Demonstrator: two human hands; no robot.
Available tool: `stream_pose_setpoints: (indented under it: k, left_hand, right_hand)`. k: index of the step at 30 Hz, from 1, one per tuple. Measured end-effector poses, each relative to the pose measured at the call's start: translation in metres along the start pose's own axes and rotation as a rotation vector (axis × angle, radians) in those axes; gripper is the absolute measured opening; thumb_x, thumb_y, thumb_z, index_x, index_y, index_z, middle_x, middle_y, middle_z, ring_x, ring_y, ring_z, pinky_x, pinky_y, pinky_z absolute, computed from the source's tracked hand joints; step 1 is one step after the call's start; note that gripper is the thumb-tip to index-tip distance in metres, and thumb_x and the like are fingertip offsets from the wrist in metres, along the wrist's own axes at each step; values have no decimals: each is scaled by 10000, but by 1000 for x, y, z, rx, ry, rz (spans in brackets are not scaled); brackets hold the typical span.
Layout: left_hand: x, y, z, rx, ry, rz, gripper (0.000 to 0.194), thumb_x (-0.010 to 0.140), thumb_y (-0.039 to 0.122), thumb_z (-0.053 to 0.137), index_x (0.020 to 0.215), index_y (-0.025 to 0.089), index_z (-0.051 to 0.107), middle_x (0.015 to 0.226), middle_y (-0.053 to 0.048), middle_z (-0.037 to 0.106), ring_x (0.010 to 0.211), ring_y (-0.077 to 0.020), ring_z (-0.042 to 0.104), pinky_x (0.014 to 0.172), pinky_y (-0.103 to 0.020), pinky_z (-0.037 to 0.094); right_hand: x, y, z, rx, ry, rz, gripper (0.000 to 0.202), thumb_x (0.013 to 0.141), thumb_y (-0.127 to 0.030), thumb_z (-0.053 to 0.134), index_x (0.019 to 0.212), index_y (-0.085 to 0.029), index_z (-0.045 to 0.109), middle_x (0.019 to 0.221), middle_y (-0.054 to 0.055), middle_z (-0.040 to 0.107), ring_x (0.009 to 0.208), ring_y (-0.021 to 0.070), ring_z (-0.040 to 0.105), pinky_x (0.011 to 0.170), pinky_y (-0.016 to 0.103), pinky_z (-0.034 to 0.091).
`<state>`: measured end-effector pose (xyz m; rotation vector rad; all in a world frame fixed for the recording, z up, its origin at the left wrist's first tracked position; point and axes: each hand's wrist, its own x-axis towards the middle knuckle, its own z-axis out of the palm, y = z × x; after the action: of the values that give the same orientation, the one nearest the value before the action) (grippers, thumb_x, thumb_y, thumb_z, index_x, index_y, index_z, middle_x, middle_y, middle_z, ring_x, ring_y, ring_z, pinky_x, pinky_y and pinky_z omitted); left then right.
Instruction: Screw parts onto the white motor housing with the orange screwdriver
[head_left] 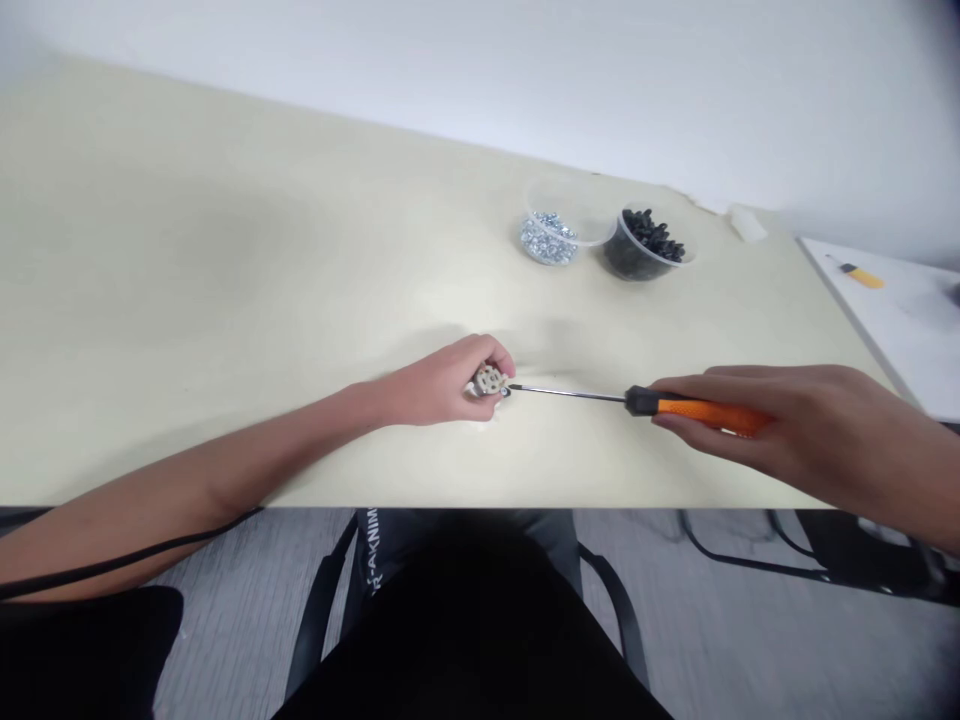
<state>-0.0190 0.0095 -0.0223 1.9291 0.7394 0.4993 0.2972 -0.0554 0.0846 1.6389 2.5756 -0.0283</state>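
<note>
My left hand (457, 382) is closed around a small whitish round part (490, 380) with slots and metal bits in its face, held low over the table. Its exact kind is too small to make out. In my right hand (802, 420) lies a screwdriver (712, 412) with an orange and black handle. The screwdriver's thin shaft points left, and its tip meets or nearly meets the right edge of the part, beside a small dark and shiny piece (505, 392). My left palm and fingers hide the rest of the part.
Farther back on the pale table (225, 250) stand a clear tub of small silvery metal pieces (550, 238) and a clear tub of black pieces (651, 240). At right, a yellow and black tool (862, 275) lies on a white surface (915, 340). The table's front edge runs before my lap.
</note>
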Motion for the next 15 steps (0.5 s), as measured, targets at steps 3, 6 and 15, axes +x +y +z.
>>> stream_pose_setpoints:
  k: [3, 6, 15]
  left_hand:
    - [0, 0, 0, 3, -7, -1, 298, 752, 255, 589, 1041, 201, 541, 1037, -58, 567, 850, -165, 538, 681, -283, 401]
    - [0, 0, 0, -5, -8, 0, 300, 751, 263, 591, 1040, 199, 540, 1034, -60, 563, 854, -171, 537, 688, -293, 403]
    - [0, 1, -1, 27, -24, -22, 292, 776, 291, 582, 1049, 205, 523, 1055, -54, 553, 869, -166, 536, 692, -279, 418]
  right_hand:
    - [4, 0, 2, 39, -6, -3, 301, 826, -524, 610, 1065, -365, 700, 822, -8, 687, 599, 130, 564, 577, 279, 366]
    - [7, 0, 7, 66, 8, -20, 312, 821, -535, 604, 1047, -349, 711, 794, 8, 677, 579, 139, 547, 560, 284, 348]
    - [9, 0, 9, 17, -6, -78, 310, 861, -534, 541, 1046, -345, 702, 782, -9, 676, 564, 139, 565, 527, 278, 354]
